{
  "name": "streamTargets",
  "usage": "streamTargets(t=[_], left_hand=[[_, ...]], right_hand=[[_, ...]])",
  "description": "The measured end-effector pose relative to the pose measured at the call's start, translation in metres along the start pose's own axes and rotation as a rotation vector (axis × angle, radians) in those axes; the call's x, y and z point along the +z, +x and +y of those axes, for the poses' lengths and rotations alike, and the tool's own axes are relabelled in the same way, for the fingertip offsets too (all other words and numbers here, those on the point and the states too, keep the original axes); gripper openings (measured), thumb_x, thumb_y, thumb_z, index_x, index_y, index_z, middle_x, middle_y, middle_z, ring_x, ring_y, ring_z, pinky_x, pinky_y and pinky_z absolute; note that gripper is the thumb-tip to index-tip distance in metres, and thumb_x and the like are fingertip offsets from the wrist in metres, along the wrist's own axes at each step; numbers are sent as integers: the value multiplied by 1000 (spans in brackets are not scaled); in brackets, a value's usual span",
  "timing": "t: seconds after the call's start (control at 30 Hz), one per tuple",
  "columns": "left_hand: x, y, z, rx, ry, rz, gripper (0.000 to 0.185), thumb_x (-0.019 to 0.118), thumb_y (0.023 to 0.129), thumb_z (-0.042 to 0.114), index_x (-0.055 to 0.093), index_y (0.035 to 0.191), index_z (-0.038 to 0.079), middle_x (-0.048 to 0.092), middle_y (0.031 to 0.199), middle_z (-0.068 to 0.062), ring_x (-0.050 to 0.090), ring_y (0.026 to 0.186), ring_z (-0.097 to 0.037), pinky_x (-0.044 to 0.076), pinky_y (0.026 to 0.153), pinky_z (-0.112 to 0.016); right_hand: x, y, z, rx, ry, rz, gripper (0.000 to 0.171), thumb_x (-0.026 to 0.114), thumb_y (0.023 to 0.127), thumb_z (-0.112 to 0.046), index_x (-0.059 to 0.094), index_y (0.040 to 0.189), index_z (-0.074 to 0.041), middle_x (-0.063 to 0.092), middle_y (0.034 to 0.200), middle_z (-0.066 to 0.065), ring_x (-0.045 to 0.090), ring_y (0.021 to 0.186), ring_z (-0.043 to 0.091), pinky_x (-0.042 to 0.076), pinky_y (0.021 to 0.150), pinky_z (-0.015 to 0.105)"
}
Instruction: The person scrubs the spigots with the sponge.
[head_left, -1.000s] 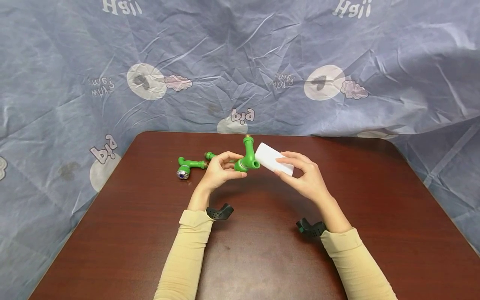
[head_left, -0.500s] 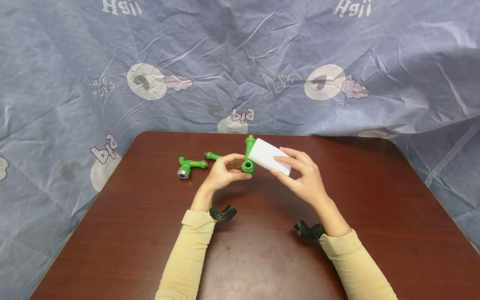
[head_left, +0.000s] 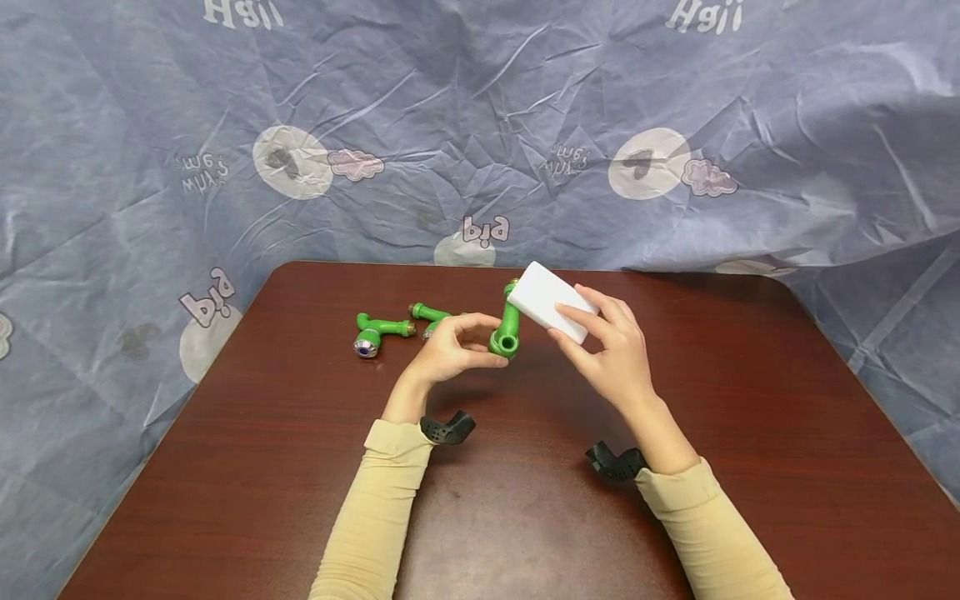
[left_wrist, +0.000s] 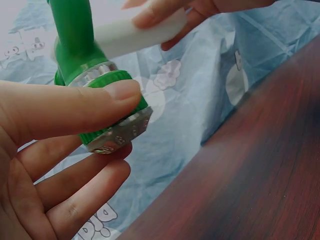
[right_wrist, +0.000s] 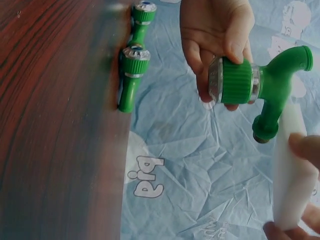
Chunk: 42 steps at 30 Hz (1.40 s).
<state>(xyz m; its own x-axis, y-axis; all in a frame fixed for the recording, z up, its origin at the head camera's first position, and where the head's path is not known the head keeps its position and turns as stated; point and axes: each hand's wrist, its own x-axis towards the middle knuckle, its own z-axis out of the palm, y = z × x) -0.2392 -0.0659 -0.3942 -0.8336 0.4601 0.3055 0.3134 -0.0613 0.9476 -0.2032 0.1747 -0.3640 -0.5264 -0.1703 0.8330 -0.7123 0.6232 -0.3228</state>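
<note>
My left hand holds a green tap above the table, gripping its ribbed green and silver knob between thumb and fingers. The tap's threaded inlet end points away from me in the head view, its round spout opening towards me. In my right hand is a white sponge, a rectangular block pinched between thumb and fingers. One end of the sponge lies right at the tap's inlet pipe and overlaps it in the head view.
Two more green taps lie on the dark red-brown table: one tap at the left, another tap partly behind my left hand. A grey-blue printed cloth hangs behind the table's far edge.
The tap has turned in my left hand, so its spout now faces me. The sponge has shifted up along the pipe towards the inlet end.
</note>
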Motion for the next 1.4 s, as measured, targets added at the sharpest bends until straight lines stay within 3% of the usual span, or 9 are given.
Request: streamTargets(t=[0.13,0.33,0.4,0.53,0.63,0.83,0.97,1.13,1.4], left_hand=[[-1,0,0,13,14,9,48,79,66,-8,63,110,-4,69,96,-10,66,86,-21,53,80,-41],[-3,-1,1,7,39,17,48,79,66,-7,63,111,-4,68,100,-12,66,90,-21,53,82,-41],[-3,-1,0,13,37,10,48,79,67,-7,63,111,-4,68,100,-13,65,91,-22,52,83,-43],[-3,-1,0,11,28,-6,47,79,68,-7,63,112,-4,68,101,-13,65,93,-23,51,85,-45],[-3,-1,2,-9,16,-14,48,78,68,-9,63,113,-4,67,103,-16,64,95,-26,50,86,-45],[-1,-4,14,-13,15,-23,48,75,69,-13,59,114,-11,63,108,-25,59,103,-39,47,89,-50],[-1,-6,22,29,-13,-48,46,73,70,-14,58,114,-12,65,107,-16,62,98,-32,50,85,-48],[-5,-4,10,49,-81,-59,46,72,72,-15,59,115,-9,64,106,-7,65,89,-21,53,81,-41],[-10,-4,8,72,-59,-13,47,74,73,-10,60,118,-6,63,109,-8,65,86,-24,54,78,-37]], right_hand=[[-1,1,1,8,44,47,32,81,70,-11,74,102,-9,61,119,15,54,104,33,42,83,45],[-1,2,-2,-128,147,-71,34,80,69,-12,74,103,-10,61,119,15,55,105,30,42,85,38],[-1,1,-2,-109,121,-66,33,80,70,-12,74,102,-11,61,119,15,55,105,31,42,84,39],[0,0,2,-13,44,31,33,81,70,-11,74,102,-11,61,119,14,54,104,33,43,83,44],[-1,1,3,-7,60,78,32,81,69,-10,74,101,-10,61,119,14,54,104,34,42,83,43],[0,2,1,-140,104,-31,32,80,70,-13,74,102,-10,60,122,14,54,106,33,42,83,42],[0,0,4,-55,35,-15,32,81,70,-13,74,102,-11,61,120,13,54,104,32,43,82,43],[-3,-1,7,37,-6,17,32,81,70,-13,74,100,-10,61,119,12,55,103,32,43,81,44],[-5,3,3,-96,95,-6,31,80,69,-14,75,100,-11,62,117,12,55,98,32,41,76,43]])
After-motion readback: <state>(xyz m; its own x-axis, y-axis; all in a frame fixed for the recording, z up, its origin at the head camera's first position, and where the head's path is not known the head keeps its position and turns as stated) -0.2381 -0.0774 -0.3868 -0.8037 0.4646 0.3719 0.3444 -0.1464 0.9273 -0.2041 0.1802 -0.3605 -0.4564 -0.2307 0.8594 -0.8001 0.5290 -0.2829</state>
